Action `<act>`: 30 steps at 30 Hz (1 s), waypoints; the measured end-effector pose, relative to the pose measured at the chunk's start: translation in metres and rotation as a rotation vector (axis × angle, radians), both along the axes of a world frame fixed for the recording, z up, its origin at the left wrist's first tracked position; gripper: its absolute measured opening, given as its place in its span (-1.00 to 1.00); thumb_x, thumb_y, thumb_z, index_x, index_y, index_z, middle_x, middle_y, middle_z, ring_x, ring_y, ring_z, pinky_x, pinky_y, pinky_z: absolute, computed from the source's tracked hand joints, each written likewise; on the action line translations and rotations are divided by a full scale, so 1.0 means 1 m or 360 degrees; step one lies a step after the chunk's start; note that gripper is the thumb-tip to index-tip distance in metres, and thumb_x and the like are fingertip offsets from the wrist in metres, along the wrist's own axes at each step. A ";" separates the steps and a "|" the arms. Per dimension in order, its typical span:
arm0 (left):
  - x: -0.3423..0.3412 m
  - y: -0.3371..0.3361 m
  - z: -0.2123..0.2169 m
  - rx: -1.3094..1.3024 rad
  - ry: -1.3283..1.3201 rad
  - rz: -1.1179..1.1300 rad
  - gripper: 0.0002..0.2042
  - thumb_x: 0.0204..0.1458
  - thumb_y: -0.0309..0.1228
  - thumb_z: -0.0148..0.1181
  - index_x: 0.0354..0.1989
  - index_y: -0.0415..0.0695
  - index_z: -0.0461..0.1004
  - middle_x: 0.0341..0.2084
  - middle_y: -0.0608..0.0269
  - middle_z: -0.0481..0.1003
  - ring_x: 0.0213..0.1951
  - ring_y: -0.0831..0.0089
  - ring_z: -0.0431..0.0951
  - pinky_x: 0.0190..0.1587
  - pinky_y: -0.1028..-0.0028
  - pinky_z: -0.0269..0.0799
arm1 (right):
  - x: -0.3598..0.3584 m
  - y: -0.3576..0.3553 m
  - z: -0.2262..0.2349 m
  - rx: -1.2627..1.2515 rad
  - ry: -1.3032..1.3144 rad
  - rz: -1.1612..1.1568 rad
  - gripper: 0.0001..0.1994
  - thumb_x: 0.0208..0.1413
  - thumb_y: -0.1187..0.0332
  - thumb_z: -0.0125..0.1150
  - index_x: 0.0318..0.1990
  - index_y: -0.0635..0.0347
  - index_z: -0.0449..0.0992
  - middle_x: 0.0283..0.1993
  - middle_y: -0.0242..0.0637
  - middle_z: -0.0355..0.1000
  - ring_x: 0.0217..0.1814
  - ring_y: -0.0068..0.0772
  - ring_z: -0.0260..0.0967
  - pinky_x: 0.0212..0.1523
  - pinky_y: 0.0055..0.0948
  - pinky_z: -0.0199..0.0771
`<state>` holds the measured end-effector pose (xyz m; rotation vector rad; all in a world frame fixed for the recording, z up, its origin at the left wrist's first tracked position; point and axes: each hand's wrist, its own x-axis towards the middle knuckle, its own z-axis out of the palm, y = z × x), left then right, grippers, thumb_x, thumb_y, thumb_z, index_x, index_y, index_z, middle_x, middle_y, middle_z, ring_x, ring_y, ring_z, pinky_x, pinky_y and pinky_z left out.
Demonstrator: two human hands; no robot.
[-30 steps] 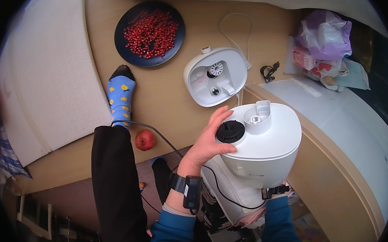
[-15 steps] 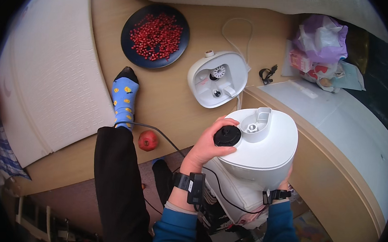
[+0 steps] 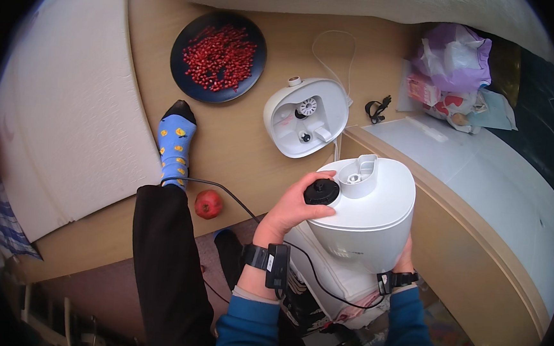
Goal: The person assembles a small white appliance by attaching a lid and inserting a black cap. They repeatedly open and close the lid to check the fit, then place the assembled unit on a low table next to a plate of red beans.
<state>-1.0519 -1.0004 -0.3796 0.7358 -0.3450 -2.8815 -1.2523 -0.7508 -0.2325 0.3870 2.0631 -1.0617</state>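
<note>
A white humidifier water tank is held up in front of me, its flat face with a moulded recess turned upward. My left hand is closed round the black round cap on that face, thumb and fingers at its edge. Against the tank's right side, my right hand supports it; most of its fingers are hidden behind the tank. Beyond the tank, the white humidifier base lies on the wooden surface with its hollow interior showing.
A dark plate of red pomegranate seeds sits at the back. Near my blue-socked foot lies a whole pomegranate. A coiled black cable and bags are at the right. A white padded panel stands left.
The tank has tipped slightly, so more of its front wall shows, and it has shifted a little left. Both hands keep their hold.
</note>
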 end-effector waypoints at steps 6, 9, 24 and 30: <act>0.016 0.015 -0.015 0.0240 -0.0009 0.0135 -0.49 -0.27 -0.52 0.38 -0.02 -0.16 0.43 0.08 0.25 0.39 0.08 0.43 0.38 0.18 0.45 0.22 | -0.011 -0.013 0.001 0.0170 -0.0205 0.0116 -0.56 0.31 0.10 -0.11 0.12 0.30 0.36 -0.03 -0.30 0.43 -0.04 -0.47 0.36 -0.04 -0.48 0.41; 0.022 0.022 -0.024 0.0290 -0.0037 0.0093 -0.50 -0.26 -0.53 0.38 -0.03 -0.15 0.44 0.05 0.27 0.40 0.07 0.45 0.38 0.17 0.47 0.23 | -0.029 -0.057 0.001 0.0420 0.0090 0.0794 -0.62 0.24 0.20 0.05 0.06 0.32 0.41 -0.11 -0.35 0.45 -0.09 -0.54 0.36 -0.08 -0.52 0.40; 0.055 0.062 -0.060 0.0514 -0.0246 0.0090 -0.49 -0.24 -0.49 0.40 -0.02 -0.15 0.43 -0.08 0.32 0.41 -0.02 0.47 0.38 0.14 0.45 0.25 | -0.044 -0.262 -0.172 0.0217 0.0638 0.2854 -0.46 0.00 0.44 0.27 0.19 0.12 0.31 -0.25 -0.20 0.41 -0.33 -0.27 0.36 -0.24 -0.40 0.43; 0.064 0.060 -0.069 0.0556 -0.0322 0.0193 -0.49 -0.24 -0.52 0.39 -0.01 -0.15 0.43 -0.08 0.31 0.41 0.00 0.45 0.38 0.13 0.44 0.26 | -0.032 -0.259 -0.214 0.0438 0.1105 0.2985 -0.58 0.00 0.25 0.28 0.01 0.15 0.35 -0.18 -0.11 0.45 -0.18 -0.03 0.43 -0.21 -0.21 0.48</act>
